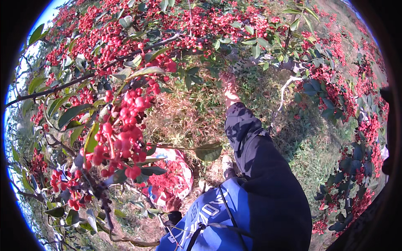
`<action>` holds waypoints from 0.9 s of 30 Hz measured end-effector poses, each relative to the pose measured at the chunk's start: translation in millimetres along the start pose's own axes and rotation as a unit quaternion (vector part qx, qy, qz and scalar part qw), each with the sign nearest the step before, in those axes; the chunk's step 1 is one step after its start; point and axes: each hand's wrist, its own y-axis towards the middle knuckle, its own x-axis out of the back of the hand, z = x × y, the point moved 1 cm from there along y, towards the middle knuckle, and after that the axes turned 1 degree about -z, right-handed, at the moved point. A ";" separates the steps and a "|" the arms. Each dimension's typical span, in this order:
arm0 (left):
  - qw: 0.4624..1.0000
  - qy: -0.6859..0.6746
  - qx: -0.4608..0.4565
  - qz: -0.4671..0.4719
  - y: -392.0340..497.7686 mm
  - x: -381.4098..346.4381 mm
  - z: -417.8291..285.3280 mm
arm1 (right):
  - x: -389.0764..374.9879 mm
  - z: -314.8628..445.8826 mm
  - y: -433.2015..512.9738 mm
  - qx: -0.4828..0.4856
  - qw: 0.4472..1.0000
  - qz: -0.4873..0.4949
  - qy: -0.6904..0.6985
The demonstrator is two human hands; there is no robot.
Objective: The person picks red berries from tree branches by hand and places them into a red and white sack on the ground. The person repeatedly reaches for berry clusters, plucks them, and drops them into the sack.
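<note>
My right hand (230,86) reaches out past its dark sleeve, beneath clusters of red berries (201,23) on the far branches. It is partly blurred and its fingers blend into the foliage, so whether it grips anything is unclear. Low in the view, my left hand (173,204) is beside the near rim of a pinkish-white bag (188,175). Loose red berries (166,178) fill much of the bag. Leaves and twigs partly cover that hand, and its grip cannot be made out.
Close before me on the left hangs a large berry cluster (122,128) under a long dark branch (94,73). A pale bare branch (285,91) rises right of my arm. More fruiting branches (370,131) stand at right. Dry grass (185,116) covers the ground.
</note>
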 end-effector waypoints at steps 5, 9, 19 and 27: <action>1.000 0.014 0.006 -0.008 -11.4 -15.0 -6.2 | -9.3 6.1 0.0 -0.008 1.000 0.006 -0.022; 1.000 0.025 0.006 -0.013 -10.7 -16.9 -7.5 | -9.3 3.3 17.7 -0.024 0.998 0.041 0.052; 1.000 -0.012 -0.016 0.001 -9.1 -20.5 0.4 | 3.1 7.9 20.7 -0.087 0.989 0.115 0.043; 0.998 -0.025 0.022 -0.048 -21.7 -17.0 14.5 | -17.5 24.8 -14.7 -0.106 0.989 0.083 0.066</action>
